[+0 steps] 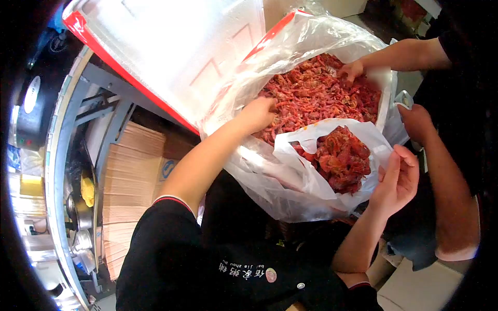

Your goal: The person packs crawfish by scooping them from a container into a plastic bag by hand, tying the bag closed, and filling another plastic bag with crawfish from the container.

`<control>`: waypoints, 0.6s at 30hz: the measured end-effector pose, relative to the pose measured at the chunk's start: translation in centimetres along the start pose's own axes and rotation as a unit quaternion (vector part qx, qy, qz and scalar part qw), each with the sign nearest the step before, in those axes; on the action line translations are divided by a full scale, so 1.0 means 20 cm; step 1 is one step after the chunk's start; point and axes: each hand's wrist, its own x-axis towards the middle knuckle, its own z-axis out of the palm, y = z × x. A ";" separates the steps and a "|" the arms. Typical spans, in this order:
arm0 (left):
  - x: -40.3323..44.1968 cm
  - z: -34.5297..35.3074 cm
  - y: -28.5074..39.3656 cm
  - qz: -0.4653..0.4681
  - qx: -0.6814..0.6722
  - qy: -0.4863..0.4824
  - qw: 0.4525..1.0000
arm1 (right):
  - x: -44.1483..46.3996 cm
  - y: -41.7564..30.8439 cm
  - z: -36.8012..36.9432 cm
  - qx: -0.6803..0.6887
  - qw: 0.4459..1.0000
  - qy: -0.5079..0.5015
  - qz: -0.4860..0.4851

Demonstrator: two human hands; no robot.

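A clear plastic liner (321, 33) surrounds a large heap of red crayfish (311, 83) in a box. My left hand (259, 114) rests at the heap's left edge, fingers curled down onto the crayfish, the fingertips partly hidden. Near me, a white plastic bag (290, 150) is spread open with a clump of crayfish (342, 159) inside. The bag's right edge is pinched in my right hand (398, 179), thumb and fingers closed on it.
Across on the right, a co-worker's hand (353, 71) reaches into the heap; their other hand (416, 124) grips a plastic bag edge. A white foam lid (171, 46) with red tape leans at the upper left. Cardboard (129, 192) and a metal-framed counter (62, 129) stand to the left.
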 end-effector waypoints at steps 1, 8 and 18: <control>0.02 0.01 0.02 0.002 -0.001 -0.001 1.000 | 0.00 0.00 -0.01 0.001 1.000 -0.010 0.000; 0.05 -0.03 0.00 -0.005 0.111 -0.201 0.973 | 0.01 0.00 -0.03 0.047 0.999 -0.019 0.007; 0.02 -0.02 -0.02 -0.048 0.105 -0.162 0.980 | 0.00 -0.01 -0.02 0.027 0.999 -0.026 -0.001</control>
